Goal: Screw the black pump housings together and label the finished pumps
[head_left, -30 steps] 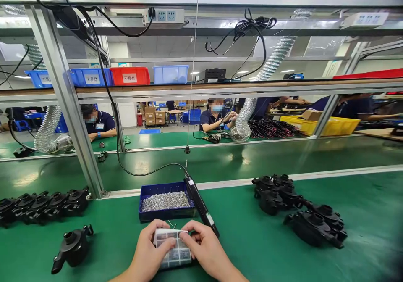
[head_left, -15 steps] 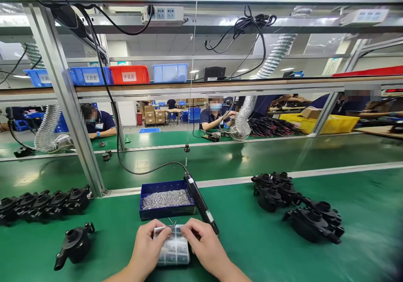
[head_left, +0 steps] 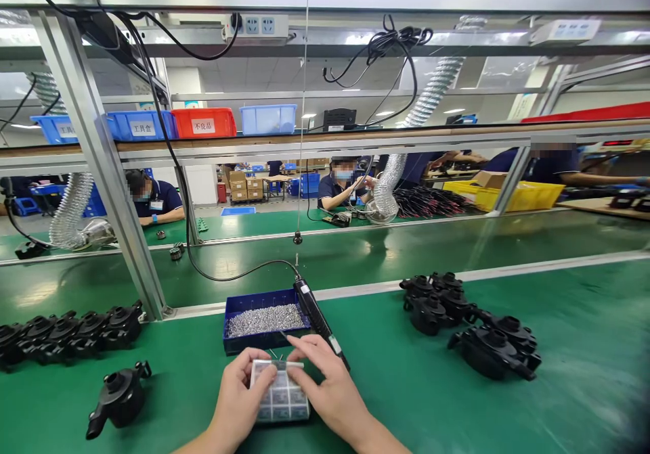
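A clear divided plastic case (head_left: 282, 400) lies low in the middle of the view, between my hands. My left hand (head_left: 238, 390) grips its left side, the thumb on top. At its right edge, my right hand (head_left: 330, 386) rests its thumb on the case, with the index finger stretched out and raised toward the tray. Just beyond the hands sits a blue tray (head_left: 231, 342) of small silver metal parts (head_left: 267, 320). A black electric screwdriver (head_left: 315, 315) leans across the tray's right side, its cable running up to the left.
Black pump-like housings stand in a row at the left (head_left: 63, 332), singly (head_left: 120, 396) nearer me, and in a cluster at the right (head_left: 495, 352). A metal post (head_left: 109, 170) rises at the left. People work across the bench.
My right hand has loosened on the case, its index finger now lifted and extended. The whole view has shifted slightly.
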`<state>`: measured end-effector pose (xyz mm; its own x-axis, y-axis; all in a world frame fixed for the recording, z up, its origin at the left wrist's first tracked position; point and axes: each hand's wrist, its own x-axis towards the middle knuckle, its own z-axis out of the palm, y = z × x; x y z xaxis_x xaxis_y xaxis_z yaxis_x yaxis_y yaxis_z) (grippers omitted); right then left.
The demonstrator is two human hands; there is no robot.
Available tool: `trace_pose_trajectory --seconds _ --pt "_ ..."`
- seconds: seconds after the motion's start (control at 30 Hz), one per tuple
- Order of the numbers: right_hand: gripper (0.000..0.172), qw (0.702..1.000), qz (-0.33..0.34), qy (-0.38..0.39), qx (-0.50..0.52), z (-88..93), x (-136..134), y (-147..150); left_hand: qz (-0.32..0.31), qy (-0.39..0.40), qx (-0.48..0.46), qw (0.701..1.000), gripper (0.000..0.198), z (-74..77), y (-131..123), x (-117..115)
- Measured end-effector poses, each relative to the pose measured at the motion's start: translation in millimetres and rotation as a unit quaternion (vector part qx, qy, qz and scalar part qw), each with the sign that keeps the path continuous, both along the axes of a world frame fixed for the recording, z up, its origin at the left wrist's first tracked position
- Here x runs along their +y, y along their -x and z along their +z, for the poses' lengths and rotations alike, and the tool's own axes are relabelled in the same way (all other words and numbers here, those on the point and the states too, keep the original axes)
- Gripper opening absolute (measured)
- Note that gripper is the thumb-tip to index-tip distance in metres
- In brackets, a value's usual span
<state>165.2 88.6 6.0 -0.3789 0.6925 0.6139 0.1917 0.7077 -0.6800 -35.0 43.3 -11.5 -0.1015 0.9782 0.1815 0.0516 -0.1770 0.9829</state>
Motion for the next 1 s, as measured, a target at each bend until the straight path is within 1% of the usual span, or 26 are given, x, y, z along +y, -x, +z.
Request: trace_pose_trajectory --seconds 0.07,0.13,0.23,0.3,0.37,0.47,0.53,0.63,0.7,0.77,0.83,0.87,0.93,1.0 --pt "0.052 1.000 -0.019 0.020 0.001 -2.3 0.4 1.3 -0.018 -0.001 -0.058 0.998 0.046 0.0 -1.1 -1.2" --pt "0.056 0.999 -0.031 0.005 0.008 -3.7 0.7 2.6 -0.021 -0.010 -0.073 0.997 0.047 -0.3 -1.6 -2.1" --pt "0.061 0.997 -0.037 -0.074 0.009 -2.2 -1.4 4.7 -0.012 -0.025 -0.052 0.998 0.046 0.0 -1.4 -3.3" --pt "0.063 0.991 -0.019 -0.131 -0.006 0.7 -5.0 5.9 -0.006 -0.031 -0.032 0.999 0.046 0.7 -0.8 -3.6" --pt "0.059 0.990 0.006 -0.144 -0.004 3.6 -9.2 6.5 0.004 -0.030 -0.014 0.999 0.047 1.2 0.0 -3.4" --pt "0.046 0.996 0.005 -0.080 0.044 4.7 -12.9 6.6 0.024 -0.027 0.002 0.999 0.051 1.0 1.1 -2.2" --pt "0.045 0.997 -0.015 -0.034 0.072 2.9 -12.7 6.7 0.033 -0.028 0.010 0.999 0.054 0.0 1.5 -1.4" --pt "0.057 0.994 -0.021 0.009 0.107 -1.2 -11.8 9.4 0.037 -0.040 0.039 0.998 0.056 -2.7 2.0 -1.2" --pt "0.069 0.991 0.001 0.028 0.132 -3.0 -13.1 13.4 0.034 -0.058 0.076 0.995 0.056 -4.2 2.0 -2.1" --pt "0.075 0.989 0.031 0.028 0.145 -3.4 -15.7 17.8 0.022 -0.082 0.117 0.990 0.055 -4.6 0.5 -4.1" --pt "0.075 0.989 0.053 -0.002 0.139 -3.8 -17.7 21.1 0.006 -0.103 0.140 0.985 0.052 -4.0 -3.4 -7.1" --pt "0.074 0.990 0.056 -0.030 0.127 -4.7 -18.1 22.0 -0.001 -0.113 0.142 0.983 0.049 -3.7 -6.0 -8.8" --pt "0.075 0.991 0.046 -0.100 0.074 -9.1 -18.2 22.9 -0.008 -0.130 0.131 0.983 0.044 -4.5 -10.6 -11.6" --pt "0.078 0.983 0.041 -0.177 0.000 -16.8 -18.5 23.4 0.003 -0.135 0.127 0.983 0.045 -7.4 -11.7 -12.3"
